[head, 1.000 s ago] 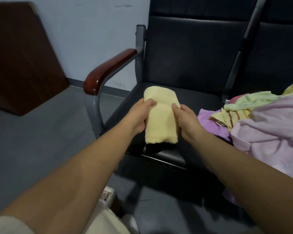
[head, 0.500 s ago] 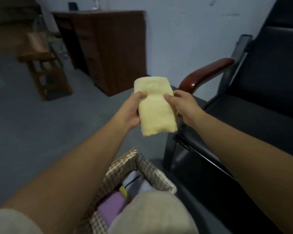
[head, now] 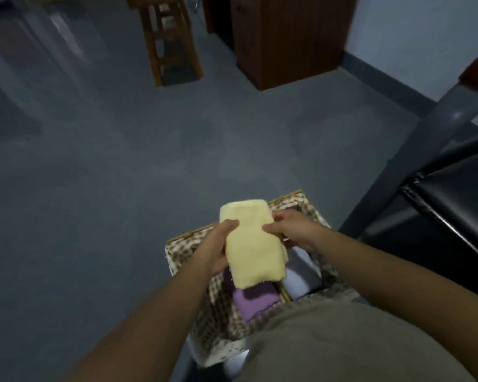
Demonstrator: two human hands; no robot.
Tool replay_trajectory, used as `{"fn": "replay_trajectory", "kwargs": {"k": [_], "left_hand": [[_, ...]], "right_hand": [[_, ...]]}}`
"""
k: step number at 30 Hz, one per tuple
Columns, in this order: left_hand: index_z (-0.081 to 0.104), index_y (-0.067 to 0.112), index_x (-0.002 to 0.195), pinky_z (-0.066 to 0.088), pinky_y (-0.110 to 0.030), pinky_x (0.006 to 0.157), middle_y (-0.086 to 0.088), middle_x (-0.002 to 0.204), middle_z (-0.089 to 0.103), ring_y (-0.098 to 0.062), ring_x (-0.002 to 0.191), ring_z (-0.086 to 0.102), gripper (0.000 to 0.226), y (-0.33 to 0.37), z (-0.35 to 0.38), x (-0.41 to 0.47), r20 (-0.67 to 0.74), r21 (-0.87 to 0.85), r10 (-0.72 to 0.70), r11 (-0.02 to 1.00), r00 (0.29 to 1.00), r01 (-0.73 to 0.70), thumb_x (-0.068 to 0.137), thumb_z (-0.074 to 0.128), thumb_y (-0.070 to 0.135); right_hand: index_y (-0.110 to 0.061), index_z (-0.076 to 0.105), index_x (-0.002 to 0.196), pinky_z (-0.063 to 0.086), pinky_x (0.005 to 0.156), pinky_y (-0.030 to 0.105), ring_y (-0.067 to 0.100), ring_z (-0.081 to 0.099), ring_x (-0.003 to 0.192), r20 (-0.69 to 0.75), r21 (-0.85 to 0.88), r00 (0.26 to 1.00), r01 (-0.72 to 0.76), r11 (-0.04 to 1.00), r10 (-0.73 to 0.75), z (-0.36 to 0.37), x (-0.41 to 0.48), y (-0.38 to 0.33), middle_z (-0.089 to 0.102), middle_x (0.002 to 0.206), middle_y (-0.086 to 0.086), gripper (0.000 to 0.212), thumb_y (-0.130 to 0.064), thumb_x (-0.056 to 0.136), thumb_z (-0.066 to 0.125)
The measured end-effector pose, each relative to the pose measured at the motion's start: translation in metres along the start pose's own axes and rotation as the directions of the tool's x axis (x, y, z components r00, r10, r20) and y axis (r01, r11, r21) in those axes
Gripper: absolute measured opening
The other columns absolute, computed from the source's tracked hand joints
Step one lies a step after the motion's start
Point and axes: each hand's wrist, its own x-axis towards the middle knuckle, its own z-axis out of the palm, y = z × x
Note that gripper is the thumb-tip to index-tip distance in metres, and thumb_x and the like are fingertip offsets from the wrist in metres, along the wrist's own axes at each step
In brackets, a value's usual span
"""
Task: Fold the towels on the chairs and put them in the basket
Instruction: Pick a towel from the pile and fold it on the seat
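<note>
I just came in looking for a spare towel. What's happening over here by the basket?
A person is holding a folded yellow towel between both hands, the left hand gripping one long edge and the right hand the other. The towel hangs just above a checked-lined basket on the floor and is not yet set down. A folded purple towel and a pale one already lie inside. A black chair stands to the right.

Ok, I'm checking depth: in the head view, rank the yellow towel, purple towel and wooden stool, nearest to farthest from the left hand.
1. yellow towel, gripped by the left hand.
2. purple towel, below, in the basket.
3. wooden stool, across the floor.
</note>
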Motion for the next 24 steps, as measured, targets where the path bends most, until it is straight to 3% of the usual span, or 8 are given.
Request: {"fn": "replay_trajectory", "kwargs": {"k": [3,7,12,15,18,20,22,24], "left_hand": [[0.053,0.003,0.137,0.055,-0.047,0.088,-0.024,0.124,0.067,-0.038,0.111,0.067,0.04,-0.028,-0.023,-0.002,-0.013,-0.029,-0.037,0.999,0.999,0.036,0.098,0.049,0.013],[0.057,0.005,0.134,0.046,-0.054,0.105,-0.022,0.125,0.067,-0.039,0.117,0.064,0.039,-0.058,-0.053,0.007,-0.071,-0.047,-0.091,0.995,0.993,0.088,0.096,0.052,0.012],[0.06,0.012,0.132,0.051,-0.054,0.1,-0.014,0.124,0.069,-0.035,0.112,0.065,0.037,-0.093,-0.088,0.031,-0.379,0.084,-0.087,0.988,0.921,0.128,0.096,0.059,0.017],[0.053,0.011,0.142,0.045,-0.049,0.107,-0.012,0.137,0.06,-0.035,0.119,0.058,0.047,-0.1,-0.103,0.055,-0.551,0.298,0.045,0.943,0.833,0.146,0.096,0.059,0.022],[0.039,-0.002,0.146,0.039,-0.041,0.11,-0.021,0.146,0.048,-0.04,0.131,0.047,0.053,-0.102,-0.099,0.064,-0.663,0.627,0.217,0.683,0.716,0.374,0.101,0.053,0.022],[0.036,-0.012,0.142,0.035,-0.045,0.11,-0.028,0.143,0.045,-0.044,0.131,0.046,0.051,-0.105,-0.083,0.064,-0.562,0.818,0.336,0.362,0.756,0.447,0.101,0.049,0.014],[0.041,-0.011,0.136,0.035,-0.046,0.108,-0.029,0.138,0.045,-0.045,0.127,0.045,0.054,-0.115,-0.068,0.067,-0.394,0.919,0.417,0.19,0.819,0.345,0.095,0.054,0.02],[0.05,-0.001,0.13,0.038,-0.044,0.103,-0.022,0.132,0.048,-0.041,0.123,0.048,0.053,-0.126,-0.061,0.078,-0.197,0.978,0.411,0.018,0.89,0.208,0.091,0.048,0.034]], "right_hand": [[-0.01,0.065,0.116,0.054,0.063,0.029,0.016,0.068,0.082,0.097,-0.008,0.994,-0.053,0.999,0.054,0.019,0.006,0.022,0.072,0.099,0.003,0.022,-0.011,0.094,0.066],[-0.011,0.062,0.117,0.057,0.074,0.033,0.017,0.066,0.092,0.112,-0.082,0.991,-0.069,0.994,0.078,0.04,0.022,0.045,0.069,0.103,0.001,0.025,-0.014,0.093,0.068],[-0.012,0.064,0.108,0.055,0.079,0.037,0.02,0.063,0.095,0.141,-0.194,0.985,-0.068,0.979,0.096,0.065,0.047,0.067,0.066,0.107,0.005,0.021,-0.023,0.091,0.07],[-0.002,0.059,0.124,0.048,0.081,0.033,0.028,0.059,0.112,0.132,-0.24,0.99,-0.021,0.971,0.054,0.087,0.072,0.084,0.06,0.123,0.012,0.04,-0.024,0.091,0.069],[-0.008,0.042,0.146,0.042,0.098,0.031,0.03,0.048,0.131,0.168,-0.457,0.985,0.123,0.881,-0.05,0.099,0.094,0.107,0.05,0.143,0.014,0.058,-0.027,0.095,0.062],[-0.019,0.023,0.157,0.029,0.116,0.037,0.03,0.03,0.146,0.27,-0.706,0.957,0.271,0.654,-0.105,0.093,0.104,0.131,0.029,0.161,0.011,0.07,-0.03,0.097,0.056],[-0.029,0.011,0.159,0.013,0.123,0.044,0.029,0.01,0.153,0.366,-0.854,0.928,0.366,0.371,-0.074,0.086,0.108,0.151,0.009,0.167,0.009,0.076,-0.04,0.096,0.052],[-0.034,0.015,0.158,0.006,0.122,0.049,0.03,0.005,0.153,0.397,-0.886,0.917,0.392,0.247,-0.032,0.083,0.112,0.166,0.006,0.167,0.009,0.075,-0.048,0.094,0.05]]}}
